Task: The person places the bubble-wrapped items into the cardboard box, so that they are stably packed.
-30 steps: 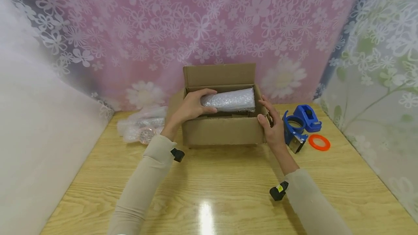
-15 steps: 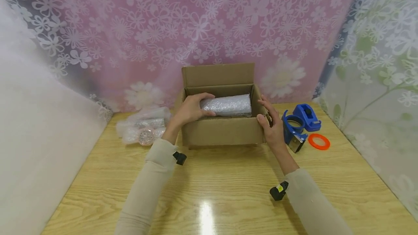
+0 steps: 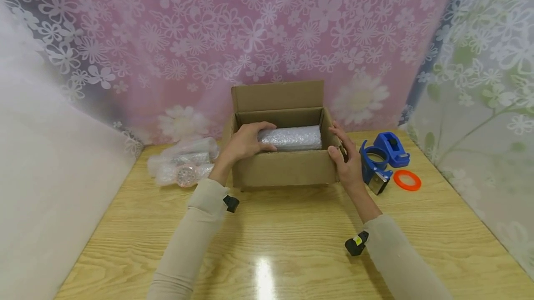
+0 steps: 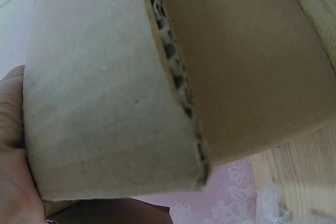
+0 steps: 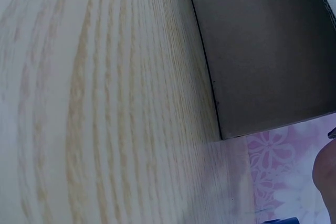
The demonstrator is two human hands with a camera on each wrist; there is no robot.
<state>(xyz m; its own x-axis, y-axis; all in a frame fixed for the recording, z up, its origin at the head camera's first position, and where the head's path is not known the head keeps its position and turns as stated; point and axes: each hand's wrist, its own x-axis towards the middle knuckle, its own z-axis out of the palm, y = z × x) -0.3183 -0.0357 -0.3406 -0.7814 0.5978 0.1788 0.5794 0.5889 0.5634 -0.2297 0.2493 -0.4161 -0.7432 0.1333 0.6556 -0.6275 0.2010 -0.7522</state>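
Observation:
A cardboard box (image 3: 285,169) stands on the table with its back flap raised. Inside it lies a long bubble-wrapped package (image 3: 294,138), its lower part hidden by the front wall. My left hand (image 3: 246,141) reaches over the box's left side and grips the package's left end between thumb and fingers. At the box's front right corner, my right hand (image 3: 350,161) holds the wall, thumb in front and fingers along the side. The left wrist view shows a cardboard flap (image 4: 105,93) close up beside the hand; the package is hidden there. In the right wrist view, the box's outer wall (image 5: 268,51) meets the tabletop.
Bubble-wrapped items (image 3: 183,161) lie left of the box. To the right are a blue tape gun (image 3: 375,170), a blue tape dispenser (image 3: 391,149) and an orange ring (image 3: 407,180). A floral curtain (image 3: 258,26) hangs behind the table (image 3: 283,235).
The bubble-wrapped package has sunk lower into the box and levelled out, with my left hand moving down along with it. My right hand keeps its place on the box corner.

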